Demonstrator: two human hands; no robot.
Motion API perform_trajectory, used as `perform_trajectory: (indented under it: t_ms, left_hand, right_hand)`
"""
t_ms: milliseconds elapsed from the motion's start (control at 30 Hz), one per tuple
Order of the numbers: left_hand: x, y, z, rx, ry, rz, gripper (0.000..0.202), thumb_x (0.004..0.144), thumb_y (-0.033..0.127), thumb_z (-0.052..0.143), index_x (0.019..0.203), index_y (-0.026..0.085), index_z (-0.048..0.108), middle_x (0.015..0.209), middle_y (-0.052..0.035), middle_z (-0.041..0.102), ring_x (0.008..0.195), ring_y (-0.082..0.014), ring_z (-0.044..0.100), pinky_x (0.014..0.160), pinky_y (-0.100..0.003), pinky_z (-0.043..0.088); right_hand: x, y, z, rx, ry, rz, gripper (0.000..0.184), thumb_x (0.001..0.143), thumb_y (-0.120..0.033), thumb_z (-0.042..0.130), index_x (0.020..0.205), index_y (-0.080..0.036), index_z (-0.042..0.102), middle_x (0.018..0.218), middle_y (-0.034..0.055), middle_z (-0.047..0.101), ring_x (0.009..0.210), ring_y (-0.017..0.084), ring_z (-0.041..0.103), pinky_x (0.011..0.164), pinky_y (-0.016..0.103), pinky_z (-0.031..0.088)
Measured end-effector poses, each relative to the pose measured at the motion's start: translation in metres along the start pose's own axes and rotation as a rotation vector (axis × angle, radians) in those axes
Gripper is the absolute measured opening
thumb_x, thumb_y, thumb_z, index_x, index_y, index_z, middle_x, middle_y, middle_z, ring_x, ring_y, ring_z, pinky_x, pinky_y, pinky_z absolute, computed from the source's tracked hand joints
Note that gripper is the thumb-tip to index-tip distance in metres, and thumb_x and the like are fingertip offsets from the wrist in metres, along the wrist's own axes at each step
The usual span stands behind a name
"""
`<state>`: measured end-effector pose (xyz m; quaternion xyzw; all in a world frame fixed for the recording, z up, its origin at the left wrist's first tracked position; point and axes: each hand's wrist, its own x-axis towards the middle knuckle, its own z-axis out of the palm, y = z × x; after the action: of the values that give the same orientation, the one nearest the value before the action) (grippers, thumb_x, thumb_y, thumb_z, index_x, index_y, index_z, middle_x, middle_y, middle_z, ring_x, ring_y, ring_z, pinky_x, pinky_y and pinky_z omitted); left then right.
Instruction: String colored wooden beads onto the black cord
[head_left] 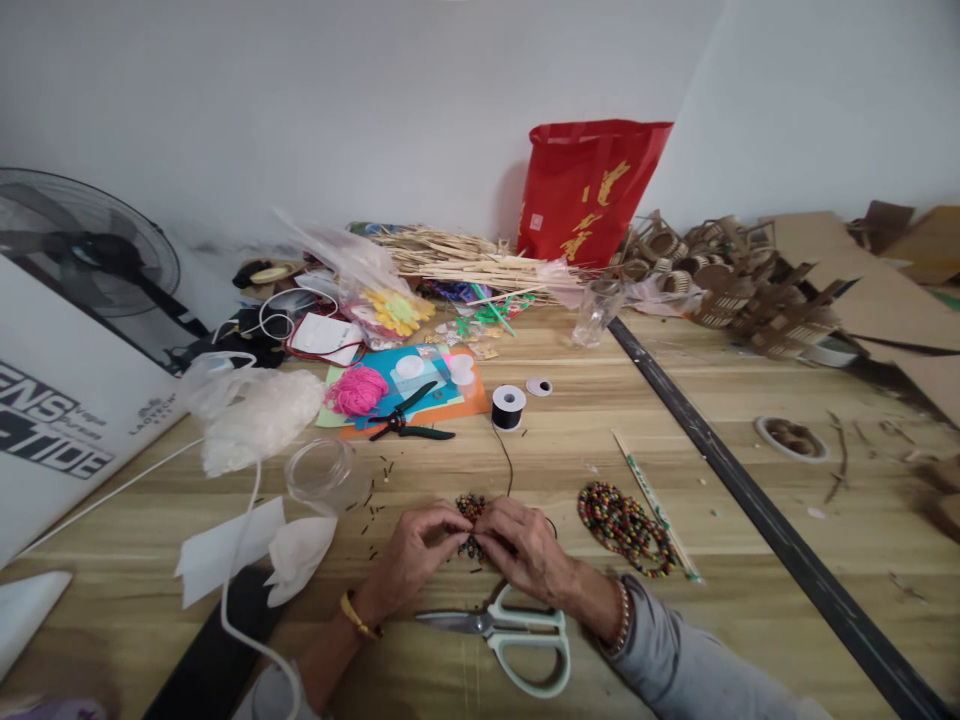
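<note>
- Two hands, left hand (420,548) and right hand (529,548), fingertips pinched together; anything between is too small to tell.
- One pile of small, round multicoloured beads (470,506) beneath, on the wood-grained bench (697,430).
- One upright spool (508,398).

Loose multicoloured beads (470,506) lie heaped on the table (427,460).

Pale-green-handled scissors (489,624): smooth plastic grips (538,690), bare metal blades (453,622). Just beyond them, small round multicoloured beads (470,507), slightly glossy; under the scissors, flat tan wood-grain tabletop (540,455), satin-smooth.
</note>
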<state>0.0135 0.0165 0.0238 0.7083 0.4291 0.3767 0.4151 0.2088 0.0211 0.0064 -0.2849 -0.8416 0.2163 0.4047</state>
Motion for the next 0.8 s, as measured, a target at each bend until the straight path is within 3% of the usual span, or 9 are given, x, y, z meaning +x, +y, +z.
perform_trajectory:
  t_ms: [800]
  left_hand:
    - [0.0017, -0.0013, 0.0006, -0.032, 0.031, 0.093, 0.007, 0.077, 0.012, 0.065, 0.075, 0.015, 0.071, 0.074, -0.0047, 0.069, 0.071, -0.0160, 0.064, 0.069, -0.025, 0.051]
  right_hand:
    - [-0.0013, 0.0020, 0.0016, 0.001, -0.001, 0.014, 0.015, 0.096, -0.020, 0.047, 0.088, -0.019, 0.059, 0.078, 0.0057, 0.062, 0.073, 0.017, 0.057, 0.064, 0.026, 0.046]
